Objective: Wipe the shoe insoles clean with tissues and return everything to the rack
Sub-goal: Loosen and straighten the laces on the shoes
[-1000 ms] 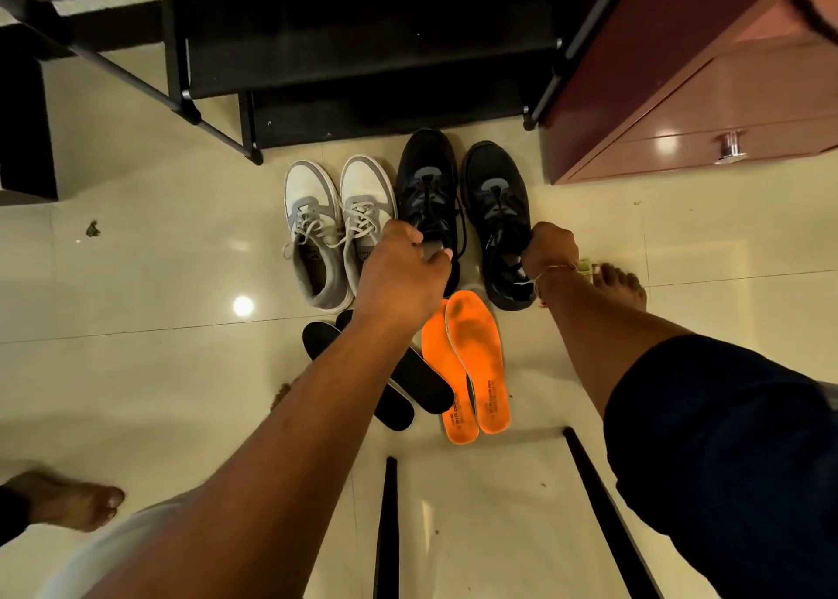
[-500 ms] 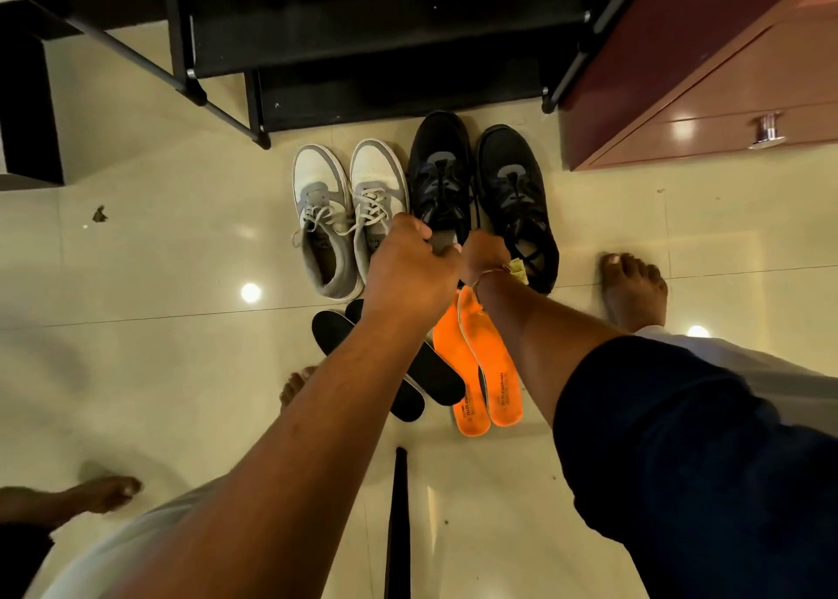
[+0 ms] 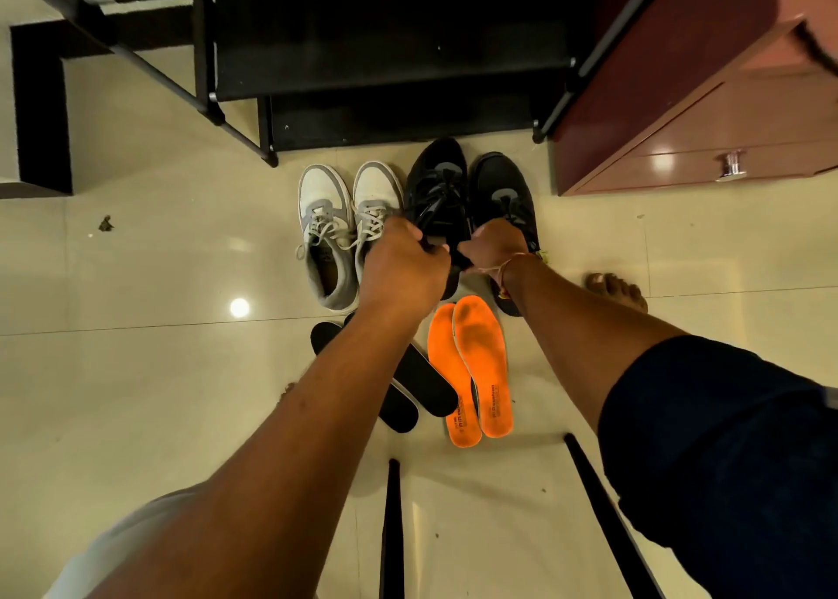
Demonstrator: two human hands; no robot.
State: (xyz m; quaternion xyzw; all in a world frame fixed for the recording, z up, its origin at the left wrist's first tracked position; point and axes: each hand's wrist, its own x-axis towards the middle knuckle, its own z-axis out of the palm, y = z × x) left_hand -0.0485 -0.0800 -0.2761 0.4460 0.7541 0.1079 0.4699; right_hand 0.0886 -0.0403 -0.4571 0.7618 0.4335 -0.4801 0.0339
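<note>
Left grip and right grip both clutch the black shoe; dropped, it could dirty orange insoles at six o'clock.

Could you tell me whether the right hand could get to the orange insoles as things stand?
Probably yes, once it lets go. The right hand grips a black shoe together with the left hand, but the orange insoles lie uncovered on the floor just below its forearm.
</note>
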